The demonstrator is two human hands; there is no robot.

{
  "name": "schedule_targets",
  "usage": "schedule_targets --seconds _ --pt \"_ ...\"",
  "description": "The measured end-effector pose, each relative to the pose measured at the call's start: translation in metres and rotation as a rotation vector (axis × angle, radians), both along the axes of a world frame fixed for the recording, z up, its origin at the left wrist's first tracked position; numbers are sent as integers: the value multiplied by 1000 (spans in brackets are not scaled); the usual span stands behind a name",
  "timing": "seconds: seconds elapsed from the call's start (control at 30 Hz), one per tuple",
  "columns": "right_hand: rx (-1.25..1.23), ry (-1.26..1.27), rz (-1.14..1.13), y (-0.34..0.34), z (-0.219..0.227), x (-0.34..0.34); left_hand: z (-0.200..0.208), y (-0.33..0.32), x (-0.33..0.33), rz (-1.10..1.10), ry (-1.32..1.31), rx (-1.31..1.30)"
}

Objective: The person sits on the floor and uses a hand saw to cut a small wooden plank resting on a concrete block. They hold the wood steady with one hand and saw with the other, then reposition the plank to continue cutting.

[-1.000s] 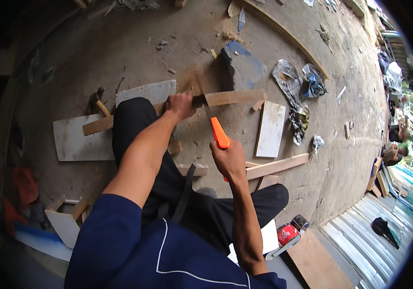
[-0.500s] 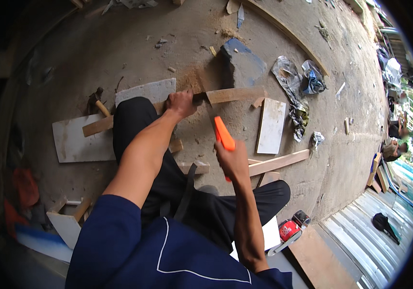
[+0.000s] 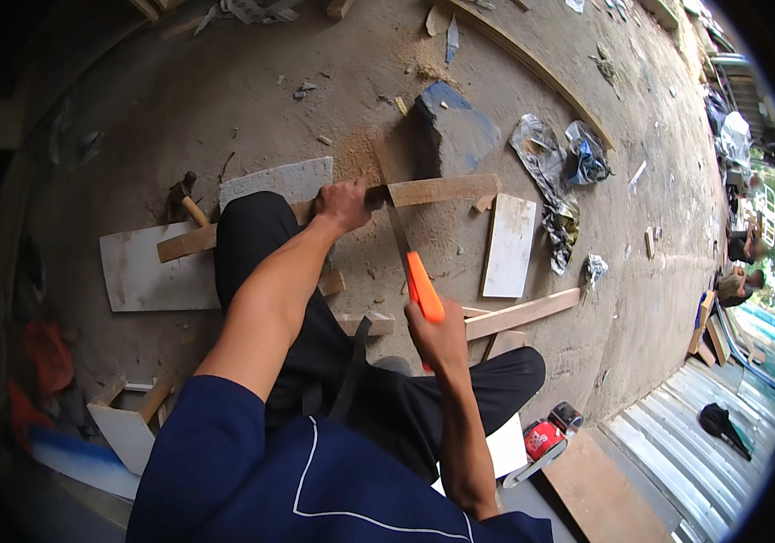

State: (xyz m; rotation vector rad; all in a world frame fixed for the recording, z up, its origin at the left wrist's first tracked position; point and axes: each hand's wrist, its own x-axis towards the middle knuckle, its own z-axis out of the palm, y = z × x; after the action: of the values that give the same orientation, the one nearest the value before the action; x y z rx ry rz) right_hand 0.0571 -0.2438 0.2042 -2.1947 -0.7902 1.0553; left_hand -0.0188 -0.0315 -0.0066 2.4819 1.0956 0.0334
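Wood is what we work on: a long wooden strip point(image 3: 432, 191) lies across the concrete floor point(image 3: 224, 81) and our black-trousered knee point(image 3: 251, 235). Our left hand point(image 3: 342, 206) is closed over its top, pinning it. Just right of that hand, a handsaw point(image 3: 410, 258) stands in the strip, our right hand point(image 3: 437, 339) wrapped tight around its orange handle, nearer our body.

A plank point(image 3: 423, 192) is pinned by the left hand point(image 3: 342, 204); at its five o'clock, a saw point(image 3: 413, 267) is gripped by the right hand point(image 3: 439, 339).
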Motion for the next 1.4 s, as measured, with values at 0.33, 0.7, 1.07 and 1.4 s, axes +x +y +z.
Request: schedule_targets --seconds 0.33,0.7,1.07,1.4 --pt "-75 78 -78 21 -8 17 8 -32 -5 -12 54 -122" --pt "-9 90 -92 27 -20 17 5 -15 8 26 20 -56" --pt "-15 31 -56 -26 22 -6 12 -6 2 31 39 -78" --pt "-45 91 -60 -32 30 -7 4 -13 -3 25 4 -50"
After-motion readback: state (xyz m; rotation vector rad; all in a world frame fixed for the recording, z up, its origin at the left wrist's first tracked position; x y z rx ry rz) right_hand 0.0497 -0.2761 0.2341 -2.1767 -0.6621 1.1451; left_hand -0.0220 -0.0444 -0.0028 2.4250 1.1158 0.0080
